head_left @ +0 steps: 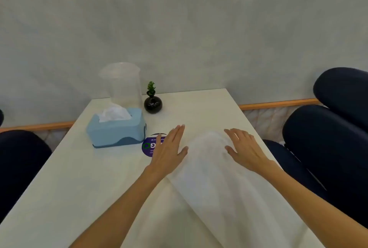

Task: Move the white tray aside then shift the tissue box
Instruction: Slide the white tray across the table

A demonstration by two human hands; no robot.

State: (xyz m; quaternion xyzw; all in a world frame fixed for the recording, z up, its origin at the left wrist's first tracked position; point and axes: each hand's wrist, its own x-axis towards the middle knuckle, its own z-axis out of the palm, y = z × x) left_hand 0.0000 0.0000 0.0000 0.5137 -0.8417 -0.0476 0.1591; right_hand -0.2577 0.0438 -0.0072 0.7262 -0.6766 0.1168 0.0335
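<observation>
While both hands (207, 148) lie spread flat, white tray (215, 172) looks blurred, long, rounded.

Both bare forearms reach forward from the table's near edge. The left hand (169, 146) lies palm down, fingers together and extended, thumb splayed. The right hand (246, 149) sits palm down toward the right edge, fingers slightly spread.

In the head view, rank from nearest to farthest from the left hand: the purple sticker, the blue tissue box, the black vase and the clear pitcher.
From the left hand:
1. Purple sticker, partly under the hand.
2. Blue tissue box, to its left.
3. Black vase, beyond it, near the wall.
4. Clear pitcher, behind the tissue box.
</observation>
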